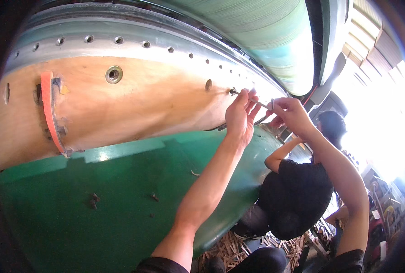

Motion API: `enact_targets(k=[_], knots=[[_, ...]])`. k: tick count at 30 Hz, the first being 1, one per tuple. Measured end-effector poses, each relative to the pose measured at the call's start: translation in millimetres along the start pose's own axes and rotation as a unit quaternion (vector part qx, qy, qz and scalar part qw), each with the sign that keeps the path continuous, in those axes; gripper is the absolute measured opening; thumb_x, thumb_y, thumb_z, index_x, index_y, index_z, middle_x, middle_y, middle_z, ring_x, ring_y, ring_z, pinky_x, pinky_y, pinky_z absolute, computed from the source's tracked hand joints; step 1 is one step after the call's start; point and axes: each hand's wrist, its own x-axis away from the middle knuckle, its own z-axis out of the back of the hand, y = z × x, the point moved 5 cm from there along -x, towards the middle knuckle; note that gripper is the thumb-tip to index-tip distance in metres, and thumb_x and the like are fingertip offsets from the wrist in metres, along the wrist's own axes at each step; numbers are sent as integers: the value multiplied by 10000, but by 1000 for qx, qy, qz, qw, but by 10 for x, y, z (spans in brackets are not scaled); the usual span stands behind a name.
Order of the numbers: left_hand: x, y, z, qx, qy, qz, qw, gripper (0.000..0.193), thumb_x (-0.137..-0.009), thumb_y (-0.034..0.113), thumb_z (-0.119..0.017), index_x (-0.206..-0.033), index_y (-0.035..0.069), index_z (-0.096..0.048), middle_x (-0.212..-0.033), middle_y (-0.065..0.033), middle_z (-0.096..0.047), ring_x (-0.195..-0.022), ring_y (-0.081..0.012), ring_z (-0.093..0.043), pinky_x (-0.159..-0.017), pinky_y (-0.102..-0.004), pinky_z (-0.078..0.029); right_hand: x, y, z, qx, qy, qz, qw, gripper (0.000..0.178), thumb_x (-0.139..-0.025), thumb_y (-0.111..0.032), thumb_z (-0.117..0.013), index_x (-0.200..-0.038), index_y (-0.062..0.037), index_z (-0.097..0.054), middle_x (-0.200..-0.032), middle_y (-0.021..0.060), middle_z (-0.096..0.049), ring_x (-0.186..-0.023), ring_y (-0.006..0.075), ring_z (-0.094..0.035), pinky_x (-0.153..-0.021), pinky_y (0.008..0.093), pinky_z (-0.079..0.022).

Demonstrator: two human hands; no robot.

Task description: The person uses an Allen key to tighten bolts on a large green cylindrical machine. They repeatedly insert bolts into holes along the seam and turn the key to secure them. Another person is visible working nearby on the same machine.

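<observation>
A thin rod-shaped tool [259,104] runs between my two hands, and its far end meets a dark fitting [232,91] on the curved tan panel [161,95]. My left hand [240,119] is closed around the rod close to that fitting, palm turned up. At the rod's near end, my right hand [293,116] pinches it between thumb and fingers. Glare and the fingers hide part of the rod, so its exact kind is unclear. Just left of the fitting, a round hole [208,85] opens in the panel.
An orange curved strip [50,113] stands out from the panel at left, near a metal-ringed hole [113,74]. A large green roller [266,36] hangs above. Below lies a green surface [120,204] with scraps. A person in black [298,195] crouches at right beside wood offcuts [229,250].
</observation>
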Motion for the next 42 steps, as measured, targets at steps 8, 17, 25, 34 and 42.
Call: enact_targets(k=[8, 17, 25, 34, 42], knots=[[19, -51, 55, -51, 39, 51, 997, 320, -901, 438, -750, -1077, 193, -645, -1079, 84, -644, -1029, -62, -578, -927, -278, -439, 330, -560, 103, 411, 0, 535, 738, 455, -867, -160, -759, -1304, -124, -635, -914, 52, -685, -735, 191, -657, -624, 315, -535], [-19, -38, 64, -4, 41, 40, 998, 239, -961, 378, -694, -1065, 164, -673, -984, 60, -677, -948, -89, -619, -842, -275, -473, 375, -632, -9, 450, -69, 592, 665, 481, -853, -214, -776, -1296, -76, -647, -890, 24, -705, -661, 155, -668, -556, 285, -520], [0, 6, 80, -11, 9, 49, 999, 285, -961, 383, -692, -1145, 174, -632, -1094, 36, -700, -980, -95, -616, -827, -285, -476, 278, -586, 94, 424, -62, 570, 701, 479, -821, -270, -765, -1270, -143, -658, -989, -16, -725, -760, 140, -702, -531, 292, -515], [36, 15, 127, -15, 8, 61, 998, 292, -986, 350, -656, -1214, 170, -621, -1151, 23, -694, -982, -95, -608, -829, -286, -481, 169, -512, 101, 386, -51, 501, 773, 229, -922, -237, -710, -1097, -90, -734, -948, 52, -754, -738, 170, -728, -585, 289, -564], [-23, -39, 153, 4, 8, 57, 998, 250, -970, 283, -688, -1179, 146, -667, -1092, 23, -707, -873, -74, -593, -770, -252, -490, -22, -96, 50, -185, -86, -123, 971, 340, -1032, -235, -534, -1227, 21, -644, -993, 158, -724, -780, 186, -729, -690, 290, -603]])
